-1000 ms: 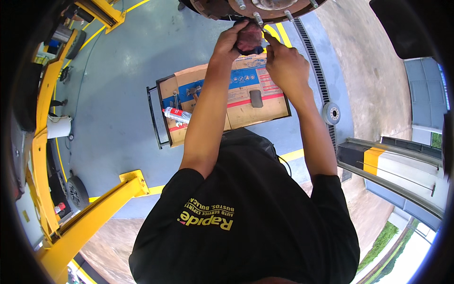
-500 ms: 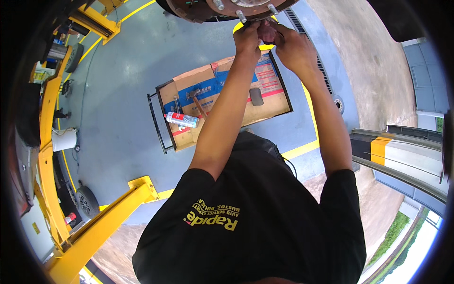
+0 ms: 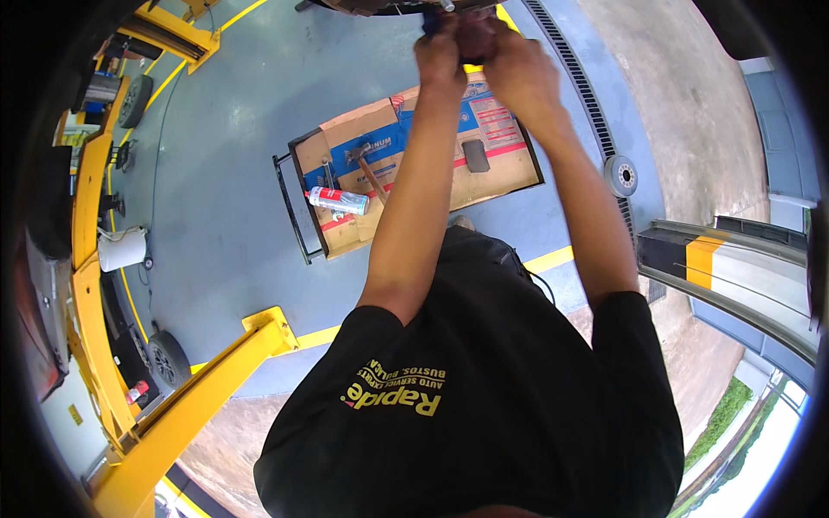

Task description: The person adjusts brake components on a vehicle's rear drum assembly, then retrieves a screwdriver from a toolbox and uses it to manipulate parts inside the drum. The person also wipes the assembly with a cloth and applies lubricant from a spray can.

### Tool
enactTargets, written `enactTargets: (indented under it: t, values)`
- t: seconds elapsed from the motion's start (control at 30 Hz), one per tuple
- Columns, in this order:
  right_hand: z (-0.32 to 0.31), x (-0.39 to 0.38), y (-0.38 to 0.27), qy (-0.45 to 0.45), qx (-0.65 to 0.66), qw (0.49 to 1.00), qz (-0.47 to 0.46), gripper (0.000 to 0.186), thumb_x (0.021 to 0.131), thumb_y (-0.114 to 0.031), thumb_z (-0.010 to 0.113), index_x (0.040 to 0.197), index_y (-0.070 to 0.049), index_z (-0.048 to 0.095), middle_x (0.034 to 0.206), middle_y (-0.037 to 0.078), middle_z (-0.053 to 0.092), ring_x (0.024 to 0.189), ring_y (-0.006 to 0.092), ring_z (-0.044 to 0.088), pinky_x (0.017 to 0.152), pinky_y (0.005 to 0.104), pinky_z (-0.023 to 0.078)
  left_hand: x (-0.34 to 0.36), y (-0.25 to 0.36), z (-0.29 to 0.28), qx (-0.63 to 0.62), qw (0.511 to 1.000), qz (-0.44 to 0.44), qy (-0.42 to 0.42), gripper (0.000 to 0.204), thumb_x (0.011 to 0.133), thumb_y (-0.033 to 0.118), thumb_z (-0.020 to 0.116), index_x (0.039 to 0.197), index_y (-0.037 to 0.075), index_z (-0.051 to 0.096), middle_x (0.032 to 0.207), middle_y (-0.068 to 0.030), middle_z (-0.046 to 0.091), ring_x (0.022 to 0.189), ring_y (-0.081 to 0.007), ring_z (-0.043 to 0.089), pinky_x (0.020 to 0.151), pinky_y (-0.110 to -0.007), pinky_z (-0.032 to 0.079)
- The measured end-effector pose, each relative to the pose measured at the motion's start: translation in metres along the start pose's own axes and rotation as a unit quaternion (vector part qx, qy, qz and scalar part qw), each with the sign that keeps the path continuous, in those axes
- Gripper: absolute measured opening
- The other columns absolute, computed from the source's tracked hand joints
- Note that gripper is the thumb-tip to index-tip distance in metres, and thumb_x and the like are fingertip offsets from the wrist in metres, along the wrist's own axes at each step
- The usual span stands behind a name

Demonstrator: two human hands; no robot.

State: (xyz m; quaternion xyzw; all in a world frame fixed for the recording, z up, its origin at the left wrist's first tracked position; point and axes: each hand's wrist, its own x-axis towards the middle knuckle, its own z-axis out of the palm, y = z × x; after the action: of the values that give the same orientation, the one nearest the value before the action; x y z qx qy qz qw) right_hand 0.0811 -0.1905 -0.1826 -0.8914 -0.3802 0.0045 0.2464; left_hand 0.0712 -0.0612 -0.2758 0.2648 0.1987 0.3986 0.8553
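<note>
At the top of the view, both my arms reach up to the underside of a wheel hub (image 3: 384, 7) with studs, mostly cut off by the frame's edge. A reddish-brown, crumpled rag-like thing (image 3: 477, 36) sits between my hands, blurred. My right hand (image 3: 525, 76) is closed with its fingers curled round its right side. On the other side my left hand (image 3: 439, 59) is closed beside a dark part under the hub; what its fingers hold is hidden.
Below stands a cardboard-lined cart (image 3: 298, 207) bearing a hammer (image 3: 371, 173), a spray can (image 3: 338, 200), a wrench (image 3: 328, 173) and a dark grey pad (image 3: 475, 156). A brake disc (image 3: 621, 175) lies by the floor grate (image 3: 579, 78). Yellow lift arms (image 3: 207, 397) and a tyre (image 3: 168, 358) are at left.
The hub has shifted up, mostly out of view. My hands and the reddish thing sit slightly left and blur with motion. The cart and floor appear shifted a little right.
</note>
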Motion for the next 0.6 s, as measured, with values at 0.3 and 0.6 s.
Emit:
enactTargets:
  t: [0.3,0.6]
  values:
    - [-0.026,0.023,0.02,0.021,-0.065,0.998,-0.001,0.036,0.105,-0.023,0.056,0.137,-0.021,0.072,0.122,0.018,0.078,0.111,0.0405,0.075,0.096,0.0534,0.06,0.017,-0.007,-0.022,-0.045,0.976,-0.103,-0.184,0.032,0.113,0.029,0.06,0.129,0.003,0.072,0.126,-0.0121,0.078,0.116,-0.024,0.074,0.1,-0.041,0.06]
    - [0.053,0.023,0.018,0.069,0.127,0.988,-0.052,0.034,0.099,-0.028,0.064,0.127,-0.015,0.079,0.118,0.025,0.077,0.111,0.0441,0.074,0.099,0.0516,0.059,0.01,0.013,-0.058,-0.235,0.901,-0.03,-0.362,0.041,0.113,0.037,0.059,0.138,0.006,0.067,0.119,-0.0071,0.08,0.112,-0.0214,0.074,0.101,-0.04,0.057]
